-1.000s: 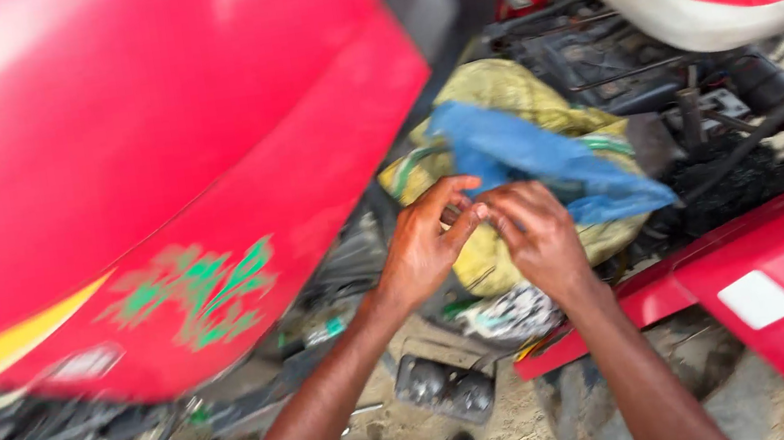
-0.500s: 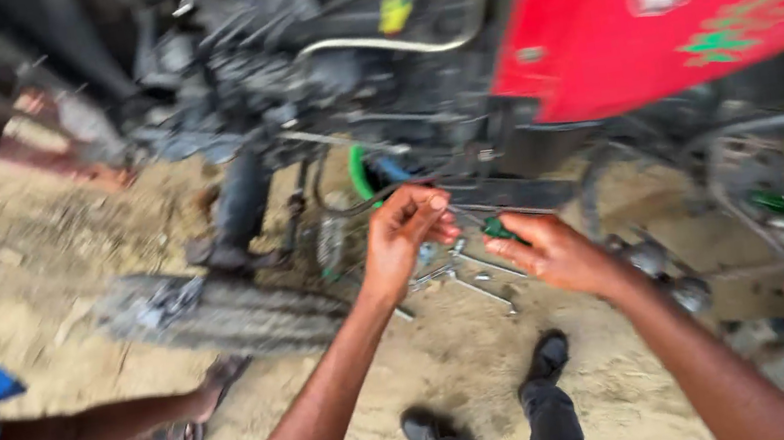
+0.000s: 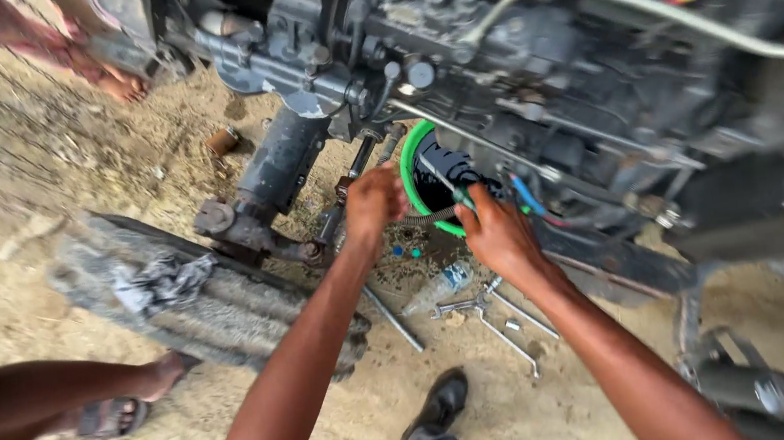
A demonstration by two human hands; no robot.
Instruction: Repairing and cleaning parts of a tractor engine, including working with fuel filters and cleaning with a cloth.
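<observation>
Fingers of both hands are curled in against the lower side of the engine: the left hand (image 3: pixel 372 202) has its fingers bunched together, though what they grip is hidden behind the knuckles, and the right hand (image 3: pixel 500 236) has its fingers folded onto the dark part inside the green ring (image 3: pixel 417 181), with the thumb pointing up along it. Whether the right fingers truly clamp that part cannot be told.

The engine (image 3: pixel 533 60) fills the top and right of the view, a dark grey block with pipes, bolts and a pale curved tube (image 3: pixel 647 10) crossing it. Below lies sandy ground (image 3: pixel 12 250). A long grey slab (image 3: pixel 181 303) rests on the sand to the left, with a crumpled grey rag (image 3: pixel 163 280) on top.

Both forearms rise from the bottom edge and converge, the left arm stretched nearly straight, the right arm bent slightly inward at the wrist. The hands sit near each other, the green ring between them.

Another person's leg and sandalled foot (image 3: pixel 115 413) reach in from the left. The person's own black shoe (image 3: pixel 442 405) stands below the arms. Several spanners (image 3: pixel 484 309) lie scattered on the sand just under the right hand, beside a small clear bottle (image 3: pixel 441 286)
</observation>
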